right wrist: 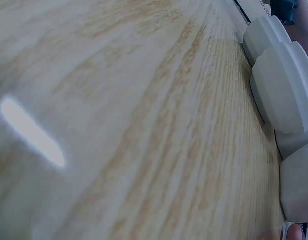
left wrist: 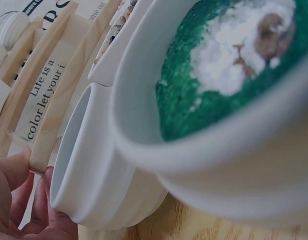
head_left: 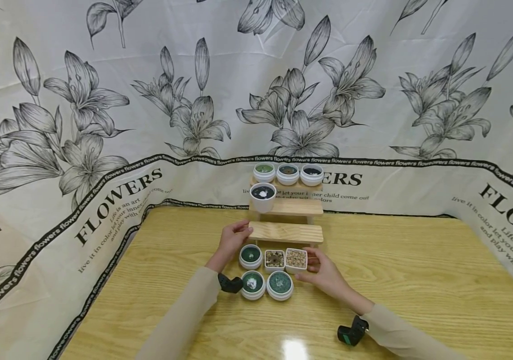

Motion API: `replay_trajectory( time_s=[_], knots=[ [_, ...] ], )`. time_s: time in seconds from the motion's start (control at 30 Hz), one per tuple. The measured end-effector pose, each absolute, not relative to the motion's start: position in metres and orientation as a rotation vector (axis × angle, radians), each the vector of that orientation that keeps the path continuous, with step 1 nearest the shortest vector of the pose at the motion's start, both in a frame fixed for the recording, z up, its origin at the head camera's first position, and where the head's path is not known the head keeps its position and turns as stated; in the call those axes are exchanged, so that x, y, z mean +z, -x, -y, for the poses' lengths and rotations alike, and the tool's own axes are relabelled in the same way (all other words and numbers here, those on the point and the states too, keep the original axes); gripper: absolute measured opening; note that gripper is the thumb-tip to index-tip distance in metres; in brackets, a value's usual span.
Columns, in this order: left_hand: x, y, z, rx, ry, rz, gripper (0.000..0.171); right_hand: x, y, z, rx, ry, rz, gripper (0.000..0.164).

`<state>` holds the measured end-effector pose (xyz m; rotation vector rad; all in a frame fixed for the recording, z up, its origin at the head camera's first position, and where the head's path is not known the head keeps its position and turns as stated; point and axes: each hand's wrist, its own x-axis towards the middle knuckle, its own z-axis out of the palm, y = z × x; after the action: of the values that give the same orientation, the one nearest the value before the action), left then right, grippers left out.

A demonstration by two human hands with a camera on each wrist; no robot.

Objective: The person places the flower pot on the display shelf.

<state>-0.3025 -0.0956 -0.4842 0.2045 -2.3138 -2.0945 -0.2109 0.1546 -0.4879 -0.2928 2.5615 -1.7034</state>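
Note:
At the left end of the lowest board of a tiered wooden stand, my left hand pinches the wood, thumb above and fingers below, as the left wrist view shows. My right hand holds a square white pot of tan pebbles by its right side and front. Touching or close to its left stands a smaller square pot with mixed pebbles. Three round white pots with green filling stand near: one by my left hand, two in front. In the right wrist view only fingertips show.
The stand's top tier carries three round pots; a taller white cup with dark filling sits at the left of the middle tier. Behind the wooden table hangs a flower-printed cloth. Each wrist wears a black device.

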Motion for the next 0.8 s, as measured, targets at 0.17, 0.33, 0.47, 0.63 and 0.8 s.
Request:
replay_trajectory(
  time_s=[0.17, 0.33, 0.47, 0.63, 0.8],
  knots=[
    [-0.4849, 0.3029, 0.0964, -2.089, -0.194, 2.316, 0.034, -0.4869, 0.2115, -0.1519, -1.713, 0.299, -2.556, 0.071],
    [-0.4839, 0.3025, 0.0967, -2.083, -0.209, 2.33, 0.035, -0.4866, 0.2104, -0.1513, -1.76, 0.309, -2.519, 0.064],
    [-0.4834, 0.303, 0.0968, -2.083, -0.211, 2.324, 0.034, -0.4887, 0.2107, -0.1525, -1.766, 0.305, -2.523, 0.061],
    [-0.4829, 0.3024, 0.0963, -2.084, -0.207, 2.319, 0.034, -0.4907, 0.2091, -0.1537, -1.726, 0.256, -2.56, 0.062],
    [-0.4823, 0.301, 0.0956, -2.089, -0.203, 2.314, 0.034, -0.4875, 0.2038, -0.1562, -1.704, 0.209, -2.569, 0.063]
  ],
)
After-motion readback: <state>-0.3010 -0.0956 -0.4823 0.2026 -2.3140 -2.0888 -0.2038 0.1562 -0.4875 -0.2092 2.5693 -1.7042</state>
